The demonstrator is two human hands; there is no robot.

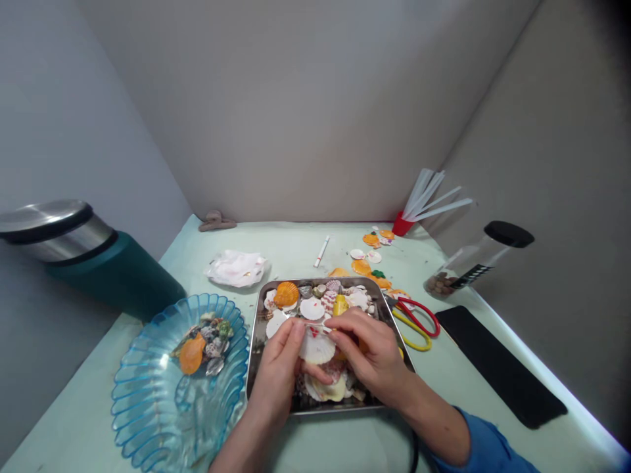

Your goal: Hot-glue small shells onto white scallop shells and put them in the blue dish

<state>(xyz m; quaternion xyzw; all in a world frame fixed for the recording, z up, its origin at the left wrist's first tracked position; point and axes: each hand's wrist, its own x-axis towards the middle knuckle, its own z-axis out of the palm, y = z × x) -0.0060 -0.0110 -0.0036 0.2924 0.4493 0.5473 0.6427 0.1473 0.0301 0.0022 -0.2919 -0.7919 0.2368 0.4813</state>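
Over a metal tray (250, 348) full of seashells, I hold a white scallop shell (316, 349) with a red mark near its upper edge. My left hand (280, 358) grips the shell's left side between thumb and fingers. The thumb and forefinger of my right hand (372, 351) are pinched together at the shell's upper right edge, on a small whitish piece too small to name. Below and behind the hands lie more shells, among them an orange scallop shell (286, 294) and a white shell (312, 308). A yellow object (340, 305) stands partly hidden behind my right hand.
At left are a blue scalloped dish (142, 394) holding shells and a green bottle (118, 272). Scissors (428, 322) with red and yellow handles, a black phone (500, 364) and a clear bottle (468, 263) lie right. Behind are a marker (322, 251), a plastic bag (237, 268) and a red cup (402, 225) of white sticks.
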